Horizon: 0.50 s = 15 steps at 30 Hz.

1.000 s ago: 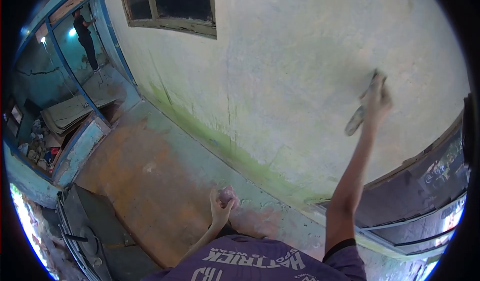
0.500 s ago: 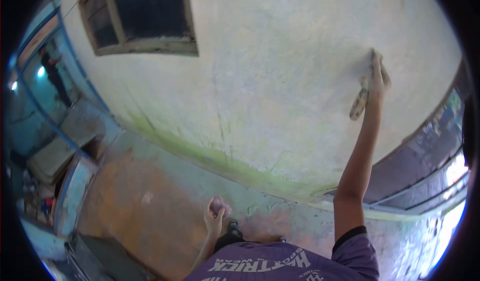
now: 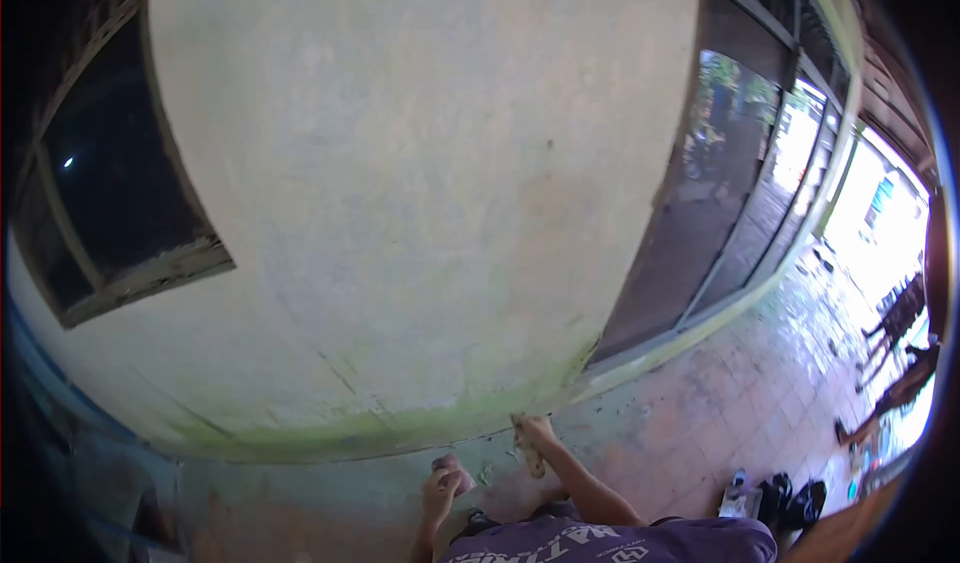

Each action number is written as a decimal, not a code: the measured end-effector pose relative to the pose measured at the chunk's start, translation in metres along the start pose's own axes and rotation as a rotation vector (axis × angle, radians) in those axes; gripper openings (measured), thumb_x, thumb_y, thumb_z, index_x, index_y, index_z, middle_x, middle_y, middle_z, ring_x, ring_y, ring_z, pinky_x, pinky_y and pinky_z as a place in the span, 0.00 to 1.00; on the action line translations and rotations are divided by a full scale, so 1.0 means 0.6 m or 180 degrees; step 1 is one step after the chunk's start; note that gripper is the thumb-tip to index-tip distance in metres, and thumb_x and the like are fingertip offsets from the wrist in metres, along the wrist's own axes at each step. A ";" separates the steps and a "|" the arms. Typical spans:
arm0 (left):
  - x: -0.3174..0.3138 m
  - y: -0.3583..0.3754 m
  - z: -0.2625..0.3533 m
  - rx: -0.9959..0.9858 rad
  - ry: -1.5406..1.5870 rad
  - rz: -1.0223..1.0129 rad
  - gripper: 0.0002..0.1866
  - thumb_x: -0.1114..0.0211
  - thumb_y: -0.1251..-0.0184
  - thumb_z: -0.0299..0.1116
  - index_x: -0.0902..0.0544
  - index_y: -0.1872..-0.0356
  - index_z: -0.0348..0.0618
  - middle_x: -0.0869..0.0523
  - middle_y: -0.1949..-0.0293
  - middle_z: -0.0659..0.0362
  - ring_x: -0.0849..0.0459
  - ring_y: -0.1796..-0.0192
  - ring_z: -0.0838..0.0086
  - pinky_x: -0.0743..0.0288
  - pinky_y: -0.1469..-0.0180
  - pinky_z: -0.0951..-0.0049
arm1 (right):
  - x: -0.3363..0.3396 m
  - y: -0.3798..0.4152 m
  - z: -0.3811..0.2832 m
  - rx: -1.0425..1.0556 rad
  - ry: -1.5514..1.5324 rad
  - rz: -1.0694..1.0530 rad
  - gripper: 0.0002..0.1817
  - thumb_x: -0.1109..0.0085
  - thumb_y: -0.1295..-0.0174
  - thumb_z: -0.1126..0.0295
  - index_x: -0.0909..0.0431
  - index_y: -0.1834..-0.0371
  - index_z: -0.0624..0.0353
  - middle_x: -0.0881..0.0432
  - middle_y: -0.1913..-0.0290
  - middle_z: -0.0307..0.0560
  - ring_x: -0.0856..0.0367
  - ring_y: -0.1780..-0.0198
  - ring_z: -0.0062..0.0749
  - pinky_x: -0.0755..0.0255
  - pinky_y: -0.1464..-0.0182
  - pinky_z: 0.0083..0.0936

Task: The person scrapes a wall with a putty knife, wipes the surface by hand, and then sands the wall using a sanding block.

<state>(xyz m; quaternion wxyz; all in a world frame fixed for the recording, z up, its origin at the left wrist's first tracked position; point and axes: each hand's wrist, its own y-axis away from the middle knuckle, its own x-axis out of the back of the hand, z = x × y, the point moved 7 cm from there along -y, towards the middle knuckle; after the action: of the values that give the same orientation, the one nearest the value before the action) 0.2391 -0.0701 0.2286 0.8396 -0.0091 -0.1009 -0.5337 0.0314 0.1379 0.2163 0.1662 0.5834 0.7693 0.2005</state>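
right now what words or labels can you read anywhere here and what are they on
"HATTRICK", roughly: white print on the purple shirt, upside down to the camera and partly cut off, so the spelling is uncertain.
A small white logo mark sits beside that print; it is not legible as text.
Nothing readable on the wall, the window frame, or the bags on the floor: no signs or labels show there.

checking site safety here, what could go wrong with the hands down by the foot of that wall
The right hand holds a scraping tool low at the wall base, so knuckles may scrape rough plaster. The left hand grips a pinkish wad and cannot brace. The floor looks wet and may be slippery.
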 end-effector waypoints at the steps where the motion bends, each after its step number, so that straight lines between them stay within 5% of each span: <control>1: -0.023 -0.005 -0.021 0.0111 -0.0153 -0.0371 0.18 0.34 0.29 0.41 0.15 0.47 0.38 0.12 0.56 0.54 0.13 0.56 0.72 0.21 0.52 0.72 | 0.001 0.027 0.009 -0.0038 -0.0074 -0.0042 0.18 0.38 0.34 0.57 0.21 0.69 0.64 0.19 0.73 0.47 0.19 0.76 0.31 0.23 0.76 0.31; 6: -0.173 -0.078 -0.015 0.0614 -0.0315 -0.2175 0.23 0.36 0.27 0.47 0.17 0.43 0.39 0.12 0.56 0.56 0.14 0.55 0.71 0.22 0.52 0.71 | 0.050 0.034 -0.077 0.0570 -0.0631 0.0565 0.18 0.37 0.33 0.57 0.19 0.65 0.64 0.20 0.74 0.39 0.22 0.78 0.26 0.24 0.76 0.27; 9: -0.259 -0.066 0.074 0.1137 0.0723 -0.2532 0.22 0.39 0.24 0.47 0.18 0.43 0.39 0.13 0.56 0.60 0.16 0.55 0.74 0.23 0.52 0.73 | 0.056 0.067 -0.169 0.1158 -0.0418 0.0673 0.16 0.37 0.32 0.59 0.19 0.62 0.65 0.20 0.74 0.39 0.22 0.78 0.22 0.24 0.76 0.26; 12: -0.301 -0.090 0.134 -0.0191 0.0213 -0.2593 0.20 0.43 0.22 0.47 0.18 0.44 0.40 0.15 0.55 0.63 0.17 0.56 0.77 0.23 0.51 0.74 | 0.072 0.114 -0.232 0.1533 -0.0087 0.0998 0.14 0.36 0.32 0.63 0.20 0.61 0.66 0.20 0.74 0.39 0.21 0.78 0.21 0.26 0.78 0.23; 13: -0.318 -0.089 0.125 0.0119 0.1194 -0.2761 0.18 0.44 0.21 0.45 0.18 0.47 0.40 0.17 0.56 0.65 0.18 0.56 0.81 0.23 0.53 0.76 | 0.081 0.120 -0.248 0.1641 -0.0009 0.1142 0.13 0.36 0.33 0.65 0.20 0.62 0.66 0.20 0.75 0.39 0.21 0.78 0.20 0.26 0.78 0.22; 15: -0.356 -0.094 0.065 0.0307 0.1087 -0.2748 0.18 0.41 0.23 0.45 0.18 0.48 0.41 0.15 0.55 0.61 0.15 0.57 0.75 0.21 0.54 0.72 | 0.110 0.115 -0.243 0.1792 -0.0080 0.1423 0.14 0.34 0.34 0.65 0.19 0.59 0.68 0.19 0.75 0.41 0.21 0.78 0.20 0.27 0.78 0.23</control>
<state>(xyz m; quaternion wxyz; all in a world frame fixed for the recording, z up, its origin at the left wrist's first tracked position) 0.0946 0.1015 0.2234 0.5448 0.1607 0.0196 -0.8228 -0.0004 0.2013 0.3756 -0.0396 0.7626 0.6456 0.0050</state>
